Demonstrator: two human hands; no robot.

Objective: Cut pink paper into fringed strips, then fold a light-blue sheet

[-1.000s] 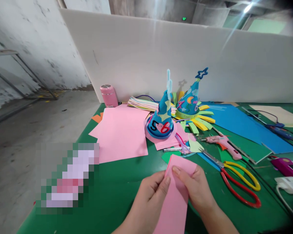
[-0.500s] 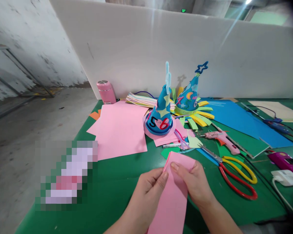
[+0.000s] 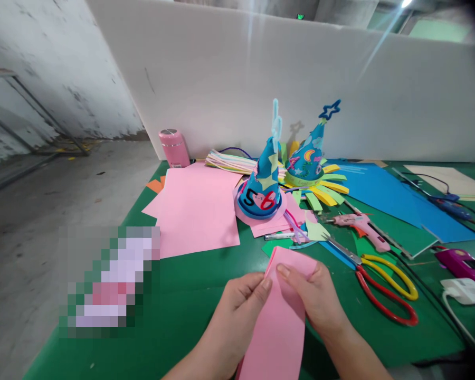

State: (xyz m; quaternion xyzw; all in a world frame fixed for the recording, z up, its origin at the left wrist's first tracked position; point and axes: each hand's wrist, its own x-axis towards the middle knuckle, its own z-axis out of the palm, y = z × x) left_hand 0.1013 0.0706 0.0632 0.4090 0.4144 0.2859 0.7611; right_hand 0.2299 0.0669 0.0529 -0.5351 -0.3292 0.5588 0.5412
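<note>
A folded piece of pink paper stands between my two hands near the front of the table. My left hand pinches its left edge near the top, thumb against the fold. On the right, my right hand grips the same paper, its thumb pressed flat on the upper face and its fingers behind, out of sight. The lower end of the paper runs out of the view. Beyond the hands stands a blue cone hat with a black 5 and a red 6. Scissors with red and yellow handles lie to the right.
Pink sheets lie at the left, with a pink bottle behind. A second cone hat has a fringed brim. A pink glue gun, blue sheets, a cable and a white plug occupy the right. A pixelated object is at the left edge.
The view has shifted very slightly. Both hands keep the same grip on the pink paper, and nothing else has visibly moved.
</note>
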